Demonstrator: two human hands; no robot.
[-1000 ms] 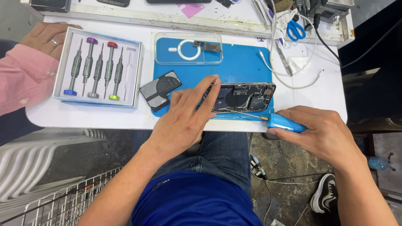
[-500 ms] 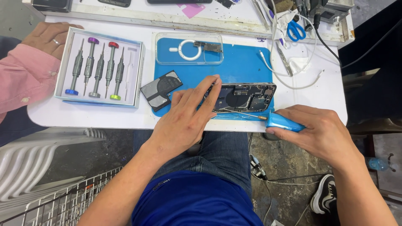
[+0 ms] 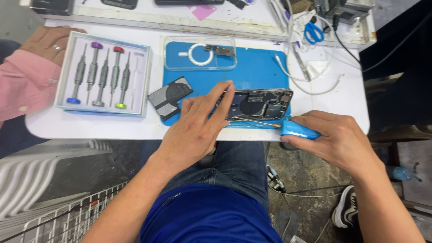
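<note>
An opened phone body [image 3: 263, 104] with its inner parts exposed lies on a blue work mat [image 3: 256, 72] on a white table. My left hand [image 3: 193, 130] rests flat on the phone's left end, fingers spread, pressing it down. My right hand [image 3: 337, 139] grips a blue-handled screwdriver [image 3: 299, 130] at the table's front edge; its thin shaft [image 3: 256, 121] reaches left along the phone's near side. A dark round-marked part [image 3: 170, 96] lies just left of my left hand.
A white tray of several colour-capped screwdrivers [image 3: 101, 74] sits at the left. Another person's hand with a pink sleeve [image 3: 31, 67] rests beside it. A clear phone case [image 3: 200, 53] lies behind the mat. White cables [image 3: 310, 81] and blue scissors [image 3: 313, 31] are at the back right.
The hands hold nearly the same pose; my right hand with the screwdriver has shifted slightly, while the left keeps pressing on the phone.
</note>
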